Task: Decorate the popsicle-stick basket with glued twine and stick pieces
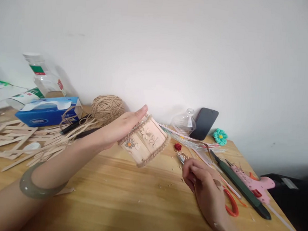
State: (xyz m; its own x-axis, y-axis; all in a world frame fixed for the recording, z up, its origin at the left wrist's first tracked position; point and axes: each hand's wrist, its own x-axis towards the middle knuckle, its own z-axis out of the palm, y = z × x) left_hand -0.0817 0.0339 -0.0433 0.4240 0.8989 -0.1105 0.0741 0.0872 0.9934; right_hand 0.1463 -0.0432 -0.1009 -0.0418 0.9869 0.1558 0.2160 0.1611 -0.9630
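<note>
My left hand (128, 122) grips the upper left edge of a small box of pale wooden sticks (145, 143), held tilted above the table. Twine trims two of the box's edges, and small flower shapes decorate its face; one flower has an orange centre. At the right, my right hand (204, 184) is closed low over the table, fingertips pressed together. A silvery metal tip (180, 157) shows just beyond those fingers, beside small wood chips (185, 155). Whether the fingers hold it is hidden. An orange scissor handle (233, 205) lies behind this hand. Near the chips is a red rose-like piece (178, 146).
Loose wooden sticks (7, 142), a blue tissue box (48, 113) and a twine ball (108, 108) occupy the left. Along the wall stand a clear bottle (184, 123) and a phone (204, 123). A green-handled tool (241, 186) and pink glue gun (256, 182) lie at the right edge.
</note>
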